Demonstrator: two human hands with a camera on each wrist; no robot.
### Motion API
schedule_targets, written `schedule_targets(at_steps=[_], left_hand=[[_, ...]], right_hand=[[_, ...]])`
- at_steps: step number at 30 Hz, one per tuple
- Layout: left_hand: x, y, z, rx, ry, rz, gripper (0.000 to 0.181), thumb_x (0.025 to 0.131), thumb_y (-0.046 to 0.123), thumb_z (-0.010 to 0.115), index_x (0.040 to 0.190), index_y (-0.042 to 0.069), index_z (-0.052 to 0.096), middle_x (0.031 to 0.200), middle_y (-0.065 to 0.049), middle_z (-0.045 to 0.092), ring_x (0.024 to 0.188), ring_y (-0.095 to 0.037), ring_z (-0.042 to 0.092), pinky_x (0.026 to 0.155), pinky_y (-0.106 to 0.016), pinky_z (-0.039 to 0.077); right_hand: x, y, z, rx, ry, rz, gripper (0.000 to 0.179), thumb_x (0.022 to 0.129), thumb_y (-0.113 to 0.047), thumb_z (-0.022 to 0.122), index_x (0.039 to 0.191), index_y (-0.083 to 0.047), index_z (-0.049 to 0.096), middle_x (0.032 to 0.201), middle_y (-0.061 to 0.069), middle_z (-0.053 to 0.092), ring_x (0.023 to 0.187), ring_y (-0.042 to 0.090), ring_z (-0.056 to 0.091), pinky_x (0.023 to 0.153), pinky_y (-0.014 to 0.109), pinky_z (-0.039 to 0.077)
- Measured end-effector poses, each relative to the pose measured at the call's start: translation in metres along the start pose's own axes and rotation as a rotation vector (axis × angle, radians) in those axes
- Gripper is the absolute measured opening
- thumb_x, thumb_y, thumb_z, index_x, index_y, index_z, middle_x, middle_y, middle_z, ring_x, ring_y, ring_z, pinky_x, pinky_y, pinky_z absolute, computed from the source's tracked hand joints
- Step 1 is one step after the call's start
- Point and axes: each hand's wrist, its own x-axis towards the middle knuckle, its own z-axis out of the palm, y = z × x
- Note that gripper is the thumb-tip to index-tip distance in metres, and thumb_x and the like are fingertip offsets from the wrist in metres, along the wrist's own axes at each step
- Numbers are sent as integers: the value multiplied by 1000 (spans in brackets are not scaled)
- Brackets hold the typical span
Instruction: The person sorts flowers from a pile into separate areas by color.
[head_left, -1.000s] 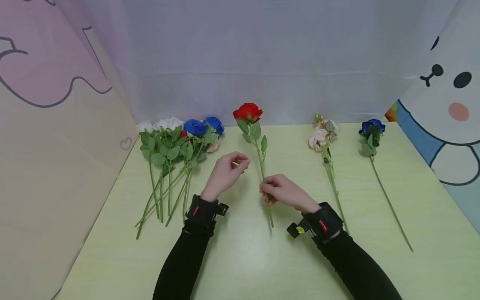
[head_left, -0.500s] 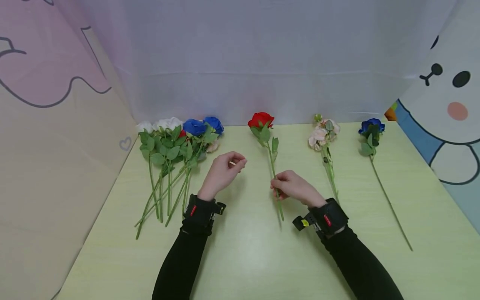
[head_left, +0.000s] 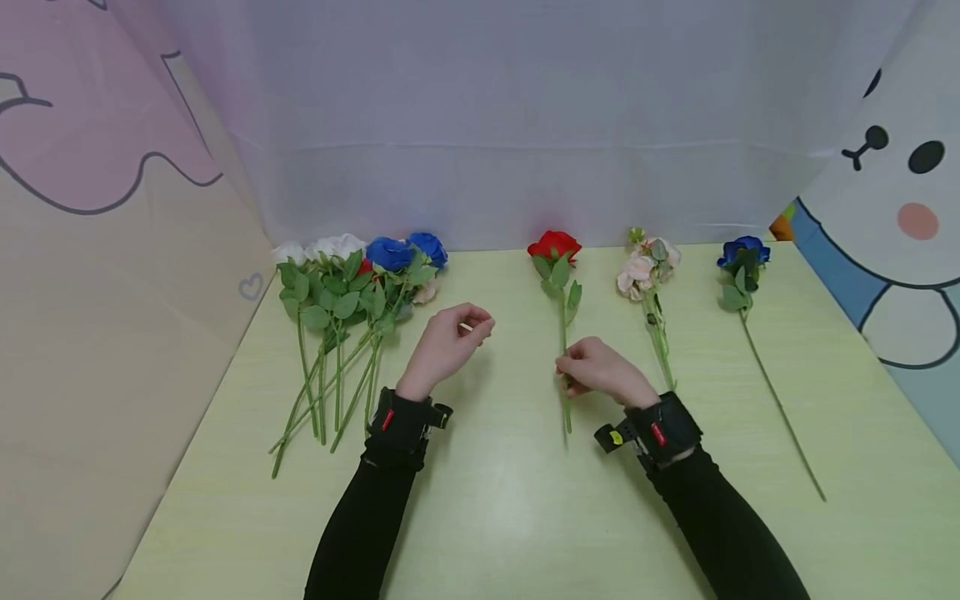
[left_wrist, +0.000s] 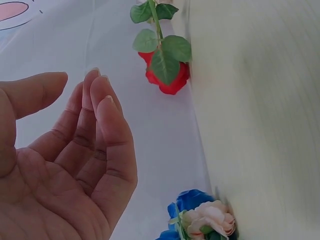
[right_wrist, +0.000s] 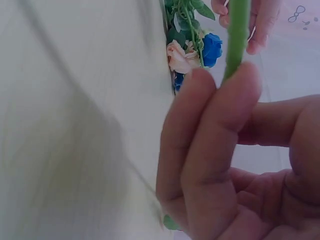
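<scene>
My right hand (head_left: pixel 603 371) pinches the lower stem of a red rose (head_left: pixel 555 247), whose bloom points to the back of the table. In the right wrist view the green stem (right_wrist: pixel 237 37) runs between the thumb and fingers. My left hand (head_left: pixel 450 346) holds nothing; its fingers are loosely curved over the table, between the flower pile and the rose. The left wrist view shows the bare palm (left_wrist: pixel 55 195), with the red bloom (left_wrist: pixel 172 82) beyond it. To the right of the rose lies a pale pink flower (head_left: pixel 637 275), its lower stem hidden behind my right hand and wrist.
A pile of flowers lies at the left, with white blooms (head_left: pixel 337 247), blue roses (head_left: pixel 390 253) and crossing stems. One blue rose (head_left: pixel 744 252) with a long stem lies at the far right. A pale curtain (head_left: pixel 525 125) hangs along the table's back edge.
My right hand has moved right with the red rose, and the bloom has come lower, close to the pink flower. My left hand has hardly moved.
</scene>
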Motion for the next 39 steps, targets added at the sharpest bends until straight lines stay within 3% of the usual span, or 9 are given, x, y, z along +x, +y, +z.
schedule_targets(at_steps=[2,3,7,17,21,30,39], left_hand=[[0,0,0,2,-1,-7,29,98,31,53,113,9,62,95,-4,62,85,-28,61,71,-41,48],[-3,13,-3,6,3,-21,29,97,32,53,112,9,63,94,-4,62,85,-29,61,71,-41,48],[-2,14,-3,10,-7,-48,27,97,30,54,112,10,63,94,-3,62,86,-30,62,74,-35,49],[-1,12,-3,24,-14,-42,24,97,29,54,111,12,63,94,1,62,88,-27,62,75,-33,49],[-2,13,-3,24,-11,-44,20,97,29,54,109,15,63,94,1,62,88,-27,63,75,-33,50],[-4,14,-5,32,-13,-54,23,97,28,54,111,12,63,95,0,62,88,-28,62,75,-33,49],[-2,15,-3,26,-24,-57,24,97,27,54,111,10,63,94,-1,62,88,-29,63,75,-33,50]], right_hand=[[0,1,-1,-18,13,10,28,97,-14,49,102,11,62,80,13,59,59,14,60,63,28,53],[1,1,-2,-27,19,15,28,97,-14,49,102,11,62,80,14,59,59,14,60,63,28,53],[3,4,-3,-66,36,20,26,97,-14,51,99,10,61,77,12,60,58,15,61,63,29,52],[8,7,3,-167,46,25,24,96,-18,54,91,4,62,68,8,60,57,17,61,59,29,46],[8,7,4,-188,52,14,24,96,-17,53,94,5,62,67,8,60,57,17,61,59,29,45],[11,5,8,-189,51,3,24,96,-16,52,99,5,62,65,7,60,55,17,60,57,28,44],[10,5,7,-218,107,36,27,96,-18,54,107,6,60,69,8,63,59,17,61,57,28,44]])
